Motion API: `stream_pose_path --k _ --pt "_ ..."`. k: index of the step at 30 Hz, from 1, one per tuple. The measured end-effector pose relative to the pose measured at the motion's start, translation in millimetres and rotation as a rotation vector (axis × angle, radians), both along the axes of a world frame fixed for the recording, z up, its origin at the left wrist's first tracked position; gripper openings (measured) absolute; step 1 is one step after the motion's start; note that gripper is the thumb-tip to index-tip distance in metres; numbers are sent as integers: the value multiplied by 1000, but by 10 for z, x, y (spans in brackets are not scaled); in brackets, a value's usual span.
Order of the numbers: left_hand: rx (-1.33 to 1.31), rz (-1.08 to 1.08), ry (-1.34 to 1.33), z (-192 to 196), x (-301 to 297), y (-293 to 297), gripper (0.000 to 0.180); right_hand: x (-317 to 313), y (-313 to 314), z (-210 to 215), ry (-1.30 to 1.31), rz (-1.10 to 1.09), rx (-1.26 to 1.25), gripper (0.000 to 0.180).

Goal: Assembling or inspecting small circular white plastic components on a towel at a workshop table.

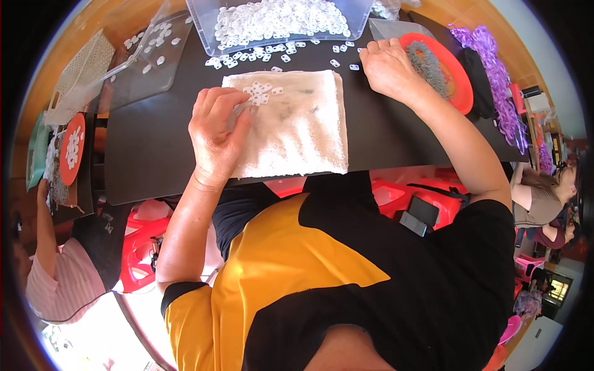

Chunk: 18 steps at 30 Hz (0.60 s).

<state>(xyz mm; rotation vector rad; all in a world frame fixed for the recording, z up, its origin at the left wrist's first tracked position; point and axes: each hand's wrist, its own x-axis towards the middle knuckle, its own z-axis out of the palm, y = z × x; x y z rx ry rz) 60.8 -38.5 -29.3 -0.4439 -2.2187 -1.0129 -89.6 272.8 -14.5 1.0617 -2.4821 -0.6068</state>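
Observation:
My left hand (216, 127) rests at the left side of a folded cream cloth (297, 136), its fingers bent toward the thumb. Just past its fingertips lies a small cluster of white plastic pieces (260, 93) with holes in them. Whether a piece is between the fingers is too small to tell. On the far right of the table, my right hand (391, 69) is curled beside a red plate (461, 86). That plate carries a heap of thin grey pieces (428, 68). The right fingertips are turned away, so what they hold, if anything, is hidden.
A clear plastic bin (207, 34) of white pieces stands at the back, with loose pieces (238, 59) before it. Purple ribbon-like strands (495, 80) lie at the right edge. A transparent lid (145, 74) is at the left. Other people sit on both sides.

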Motion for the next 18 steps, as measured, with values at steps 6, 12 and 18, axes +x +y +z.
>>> stream_pose_path --k 6,12,18 --pt "-5 7 -8 21 16 -36 19 -161 209 -18 -90 -46 -320 11" --pt "24 17 -40 17 16 -16 18 -15 205 15 -94 9 -256 12" --pt "15 27 -38 16 24 -29 18 105 8 -15 -5 1 -138 8"
